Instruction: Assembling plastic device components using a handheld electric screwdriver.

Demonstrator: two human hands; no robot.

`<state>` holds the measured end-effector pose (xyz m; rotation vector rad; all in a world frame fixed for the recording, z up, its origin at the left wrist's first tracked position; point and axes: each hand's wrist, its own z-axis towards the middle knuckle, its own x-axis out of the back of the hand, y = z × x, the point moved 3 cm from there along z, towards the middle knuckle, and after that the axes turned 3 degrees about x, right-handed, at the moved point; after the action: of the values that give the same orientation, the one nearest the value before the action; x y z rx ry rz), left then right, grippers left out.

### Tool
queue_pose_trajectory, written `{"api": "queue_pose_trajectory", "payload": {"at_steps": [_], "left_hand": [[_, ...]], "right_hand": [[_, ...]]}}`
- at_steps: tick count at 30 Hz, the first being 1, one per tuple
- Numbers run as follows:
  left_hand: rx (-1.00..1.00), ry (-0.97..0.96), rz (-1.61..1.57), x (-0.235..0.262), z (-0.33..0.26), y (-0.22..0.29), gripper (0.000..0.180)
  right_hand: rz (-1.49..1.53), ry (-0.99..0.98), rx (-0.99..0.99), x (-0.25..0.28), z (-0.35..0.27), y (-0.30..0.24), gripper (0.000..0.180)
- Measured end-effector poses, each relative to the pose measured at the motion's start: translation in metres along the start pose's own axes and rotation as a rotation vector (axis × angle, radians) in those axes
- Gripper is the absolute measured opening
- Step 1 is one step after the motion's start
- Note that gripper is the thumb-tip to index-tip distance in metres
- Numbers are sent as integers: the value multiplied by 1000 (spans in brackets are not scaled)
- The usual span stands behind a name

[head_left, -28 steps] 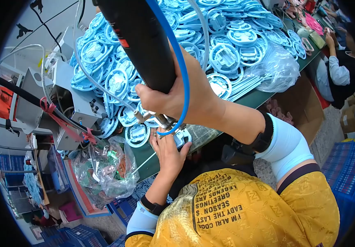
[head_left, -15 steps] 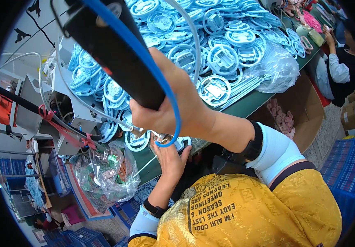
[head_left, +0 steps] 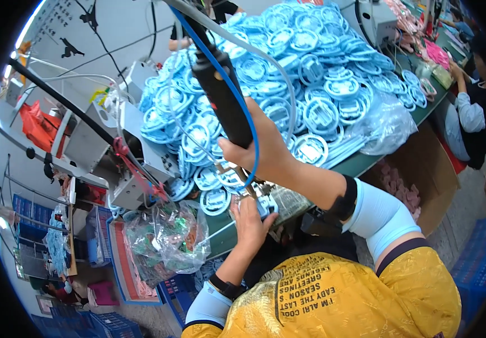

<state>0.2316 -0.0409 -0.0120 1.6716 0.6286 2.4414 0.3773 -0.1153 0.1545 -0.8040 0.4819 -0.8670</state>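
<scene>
My right hand point(head_left: 265, 135) is closed around a black power screwdriver point(head_left: 220, 93), held upright with a blue cord running down past it. Its metal tip end point(head_left: 260, 188) points down at a small light-blue plastic part point(head_left: 269, 206) at the near table edge. My left hand point(head_left: 248, 224) steadies that part, its fingers on one side and its thumb on the other. The screwdriver's metal end and my fingers partly cover the part, so exact contact at the tip cannot be made out. Beside my left hand lies a round light-blue plastic frame point(head_left: 215, 201).
A large heap of light-blue plastic frames point(head_left: 310, 39) fills the green table point(head_left: 361, 163). Left of my hands sits a clear bag of green circuit boards point(head_left: 169, 239), below a grey machine point(head_left: 133, 188). A cardboard box point(head_left: 431, 174) and a co-worker point(head_left: 471, 115) are at the right.
The whole view has shifted, so the scene sits further right and lower. The screwdriver looks smaller and farther from the camera. Both hands keep their holds.
</scene>
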Motion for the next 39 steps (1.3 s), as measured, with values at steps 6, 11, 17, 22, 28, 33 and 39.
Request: {"api": "queue_pose_trajectory", "payload": {"at_steps": [6,11,17,22,28,33,39], "left_hand": [[-9,49,29,5,-10,2,63],[8,-7,-17,2,-18,0,66],[23,-29,19,-1,-16,-5,67],[15,13,0,-5,-10,-8,65],[-11,34,16,12,-3,-12,62],[-426,576,-266,154,21,29,44],[-378,530,-409,209,127,107,65]], "right_hand": [[-98,45,110,-5,-3,1,49],[-7,18,-76,-7,-9,7,49],[-50,-17,-49,-7,-2,7,47],[-30,-21,-35,-6,4,14,46],[-51,-24,-25,-5,8,15,44],[-48,-13,-29,-7,-2,4,44],[-139,10,122,-6,-4,-2,52]]}}
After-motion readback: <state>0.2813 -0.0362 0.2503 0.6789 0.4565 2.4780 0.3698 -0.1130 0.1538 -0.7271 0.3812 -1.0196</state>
